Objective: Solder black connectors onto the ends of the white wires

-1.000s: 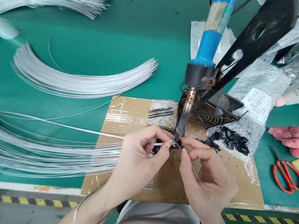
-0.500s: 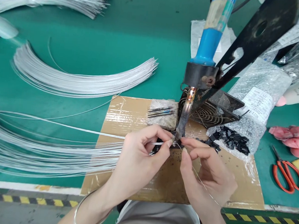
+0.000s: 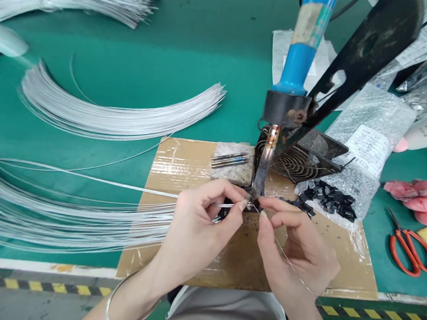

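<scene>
My left hand pinches the end of a white cable just under the tip of a soldering iron. The iron has a blue handle and sits in a black metal stand. Between the thumb and fingers of my right hand is a thin solder wire, its upper end close to the iron tip. Both hands' fingertips nearly meet there. The small part at the cable end is mostly hidden by my fingers.
White cables spread left of my hands, another bundle behind. Cardboard lies under my hands. A black fan, black connectors, a bubble-wrap bag, pink finger cots and red-handled scissors lie right.
</scene>
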The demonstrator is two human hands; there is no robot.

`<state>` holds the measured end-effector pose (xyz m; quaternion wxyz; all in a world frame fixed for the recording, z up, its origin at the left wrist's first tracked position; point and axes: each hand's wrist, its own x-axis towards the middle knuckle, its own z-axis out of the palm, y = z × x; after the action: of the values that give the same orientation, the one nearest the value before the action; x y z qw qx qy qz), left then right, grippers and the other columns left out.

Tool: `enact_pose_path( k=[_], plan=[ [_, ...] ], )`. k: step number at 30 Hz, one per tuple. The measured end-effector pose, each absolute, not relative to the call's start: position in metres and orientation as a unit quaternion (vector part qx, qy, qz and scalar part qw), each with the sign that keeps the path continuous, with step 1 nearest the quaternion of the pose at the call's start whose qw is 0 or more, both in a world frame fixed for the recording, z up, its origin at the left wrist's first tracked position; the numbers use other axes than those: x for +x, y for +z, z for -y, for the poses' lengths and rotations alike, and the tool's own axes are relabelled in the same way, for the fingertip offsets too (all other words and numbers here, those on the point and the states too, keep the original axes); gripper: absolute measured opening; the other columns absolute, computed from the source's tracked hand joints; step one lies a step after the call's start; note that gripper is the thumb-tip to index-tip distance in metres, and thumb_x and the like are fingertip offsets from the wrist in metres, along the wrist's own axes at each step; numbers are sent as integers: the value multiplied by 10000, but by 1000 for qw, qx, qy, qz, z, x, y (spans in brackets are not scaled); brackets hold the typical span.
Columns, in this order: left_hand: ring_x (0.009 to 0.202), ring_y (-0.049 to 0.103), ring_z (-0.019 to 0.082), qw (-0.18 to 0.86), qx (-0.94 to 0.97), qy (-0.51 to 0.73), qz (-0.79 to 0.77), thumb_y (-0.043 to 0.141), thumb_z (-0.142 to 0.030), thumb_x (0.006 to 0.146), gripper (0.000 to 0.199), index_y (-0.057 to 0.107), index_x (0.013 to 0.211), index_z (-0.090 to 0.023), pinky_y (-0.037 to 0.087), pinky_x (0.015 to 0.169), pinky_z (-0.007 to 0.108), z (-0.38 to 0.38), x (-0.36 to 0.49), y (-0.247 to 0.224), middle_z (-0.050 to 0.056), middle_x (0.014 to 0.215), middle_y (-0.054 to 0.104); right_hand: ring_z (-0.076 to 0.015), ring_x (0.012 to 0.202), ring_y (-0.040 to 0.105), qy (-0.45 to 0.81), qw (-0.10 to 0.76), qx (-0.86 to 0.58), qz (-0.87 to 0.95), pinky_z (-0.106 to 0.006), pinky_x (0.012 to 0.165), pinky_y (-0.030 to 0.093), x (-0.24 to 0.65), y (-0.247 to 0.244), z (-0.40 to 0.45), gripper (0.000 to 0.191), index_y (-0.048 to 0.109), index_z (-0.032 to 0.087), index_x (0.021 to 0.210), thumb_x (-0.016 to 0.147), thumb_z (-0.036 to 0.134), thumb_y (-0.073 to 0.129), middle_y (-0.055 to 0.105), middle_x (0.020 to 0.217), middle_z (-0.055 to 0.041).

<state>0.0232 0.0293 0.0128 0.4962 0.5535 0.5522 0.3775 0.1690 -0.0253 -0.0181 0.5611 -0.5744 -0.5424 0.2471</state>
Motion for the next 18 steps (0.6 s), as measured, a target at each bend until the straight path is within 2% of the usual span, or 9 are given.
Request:
enact_pose_path(
  k=[9, 18],
  plan=[
    [747, 714, 174, 499, 558, 373, -549, 671, -188, 842, 124, 731, 736, -211, 458, 580, 258, -29, 23, 14, 26, 829, 802, -143, 1022, 804, 246, 563, -575, 540, -266, 951, 623, 168, -19, 25, 197, 676, 239, 902, 927, 55, 742, 833, 1126, 1],
    [713, 697, 175, 491, 560, 365, -558, 667, -185, 833, 122, 714, 724, -211, 439, 560, 272, -30, 24, 15, 34, 826, 800, -213, 995, 824, 235, 559, -574, 550, -364, 902, 669, 169, -18, 24, 186, 665, 244, 875, 932, 75, 719, 843, 1097, -48]
  ],
)
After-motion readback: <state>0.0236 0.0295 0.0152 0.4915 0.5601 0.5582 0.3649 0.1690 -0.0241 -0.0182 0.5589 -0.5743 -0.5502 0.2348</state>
